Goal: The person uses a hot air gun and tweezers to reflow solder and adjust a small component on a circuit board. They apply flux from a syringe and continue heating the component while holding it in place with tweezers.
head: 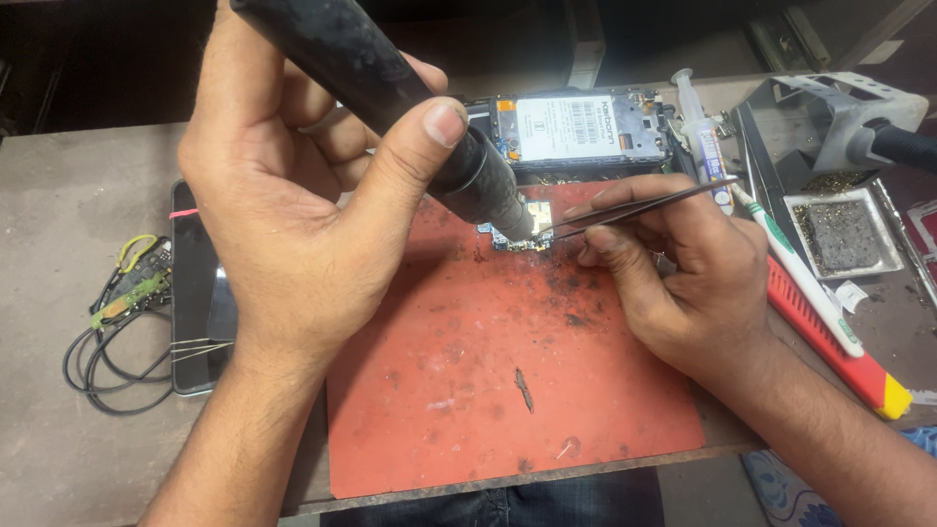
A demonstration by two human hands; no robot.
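Observation:
My left hand (pixel 293 195) grips a thick black hot-air tool handle (pixel 390 88), its metal nozzle pointing down onto a small circuit board (pixel 522 226) at the top of the red work mat (pixel 488 390). My right hand (pixel 683 273) pinches black tweezers (pixel 634 207), whose tips touch the same board beside the nozzle. Just behind the board lies an opened phone body (pixel 576 127) with a white label on it.
A dark phone (pixel 195 283) lies left of the mat, with a small green board and black wires (pixel 117 322) beside it. On the right are a syringe (pixel 703 137), a white pen-like tool (pixel 800 283), a red-handled tool (pixel 839 342), a metal tray (pixel 844 234) and a tool stand (pixel 839 117).

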